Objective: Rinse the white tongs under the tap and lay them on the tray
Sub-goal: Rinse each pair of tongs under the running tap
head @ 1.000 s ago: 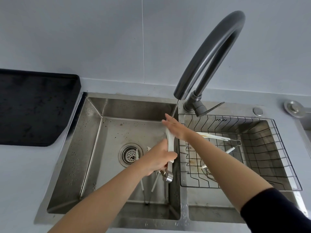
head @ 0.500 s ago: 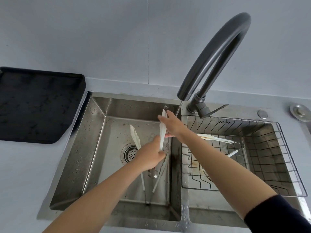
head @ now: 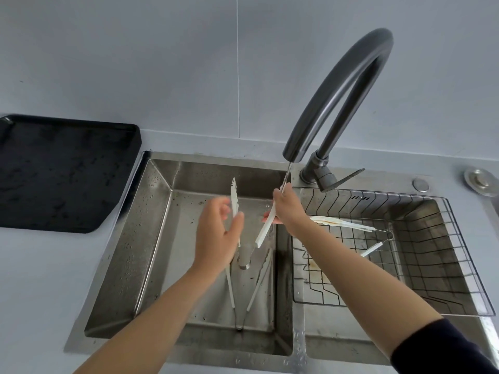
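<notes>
A grey countertop [head: 40, 279] is seen with a double steel sink [head: 167, 238] set into it, and a black tray [head: 62, 174] is laid on the counter to the left of the sink, well apart from the hands. A dark curved tap [head: 348, 85] is arched over the divider, and a thin stream of water [head: 285, 176] is let fall from its spout onto the right hand. A wire basket [head: 405, 252] is seated in the right basin, with pale utensils [head: 343, 224] lying in it. The white tongs [head: 263, 230] are held spread wide above the left basin (hinge end down, arms pointing up). One arm is pinched near its middle by the left hand [head: 216, 236], whose other fingers are loosely open; the other arm is gripped by the right hand [head: 287, 209], closed around it just under the stream. A second pair of tongs [head: 252, 290] is seen lying on the floor of the left basin beneath.
</notes>
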